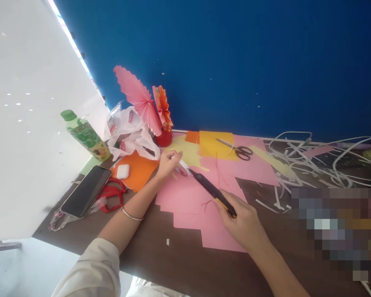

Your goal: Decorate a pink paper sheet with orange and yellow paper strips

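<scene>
Right hand (pixel 243 222): closed around a craft knife (pixel 212 190), blade toward the left hand.
Left hand (pixel 168 163): fingertips pinching a white strip (pixel 183 166) against the pink paper (pixel 185 198).
Place: mid-table (pixel 179 264), far from the near edge; scissors (pixel 238 150) lie toward the back wall.
Doing it well: probably keep the pinching fingers clear of the blade, strip taut, blade angle low.

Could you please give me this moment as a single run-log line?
left hand: pinching a white strip | right hand: grip on utility knife, blade at strip | under: pink paper | nearby: scissors, phone
</scene>
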`<state>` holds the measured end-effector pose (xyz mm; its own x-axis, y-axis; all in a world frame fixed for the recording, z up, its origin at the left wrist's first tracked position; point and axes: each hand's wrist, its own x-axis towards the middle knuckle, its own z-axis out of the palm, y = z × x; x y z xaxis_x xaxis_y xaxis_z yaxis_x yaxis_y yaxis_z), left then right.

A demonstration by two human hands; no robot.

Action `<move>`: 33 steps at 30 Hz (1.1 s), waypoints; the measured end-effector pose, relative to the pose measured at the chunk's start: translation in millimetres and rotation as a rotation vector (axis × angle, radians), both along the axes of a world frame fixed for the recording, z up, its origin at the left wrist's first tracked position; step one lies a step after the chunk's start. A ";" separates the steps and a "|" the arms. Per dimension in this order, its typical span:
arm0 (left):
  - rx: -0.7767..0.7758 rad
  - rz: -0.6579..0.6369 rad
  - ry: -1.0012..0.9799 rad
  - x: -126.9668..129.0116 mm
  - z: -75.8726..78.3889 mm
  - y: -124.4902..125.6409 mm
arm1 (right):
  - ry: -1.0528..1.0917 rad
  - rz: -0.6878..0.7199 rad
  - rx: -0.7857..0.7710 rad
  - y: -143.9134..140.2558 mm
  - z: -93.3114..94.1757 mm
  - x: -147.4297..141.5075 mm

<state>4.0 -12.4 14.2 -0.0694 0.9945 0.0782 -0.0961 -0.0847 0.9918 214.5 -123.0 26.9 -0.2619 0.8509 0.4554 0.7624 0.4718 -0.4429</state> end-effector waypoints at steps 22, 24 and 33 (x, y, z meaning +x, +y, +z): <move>0.171 -0.065 0.171 -5.1 2.3 -3.1 | -0.046 -0.001 0.047 -0.3 -3.1 1.4; 0.162 -0.072 0.156 -5.7 1.8 -2.9 | -0.055 -0.002 0.057 -0.1 -2.7 1.5; 0.157 -0.047 0.094 -5.9 -5.4 0.2 | -0.053 -0.002 0.047 1.3 -5.8 3.7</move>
<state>-1.9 -12.3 8.8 -0.0078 0.9716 0.2365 -0.0110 -0.2366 0.9716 218.2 -121.7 21.2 -0.2852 0.8294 0.4804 0.7848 0.4898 -0.3797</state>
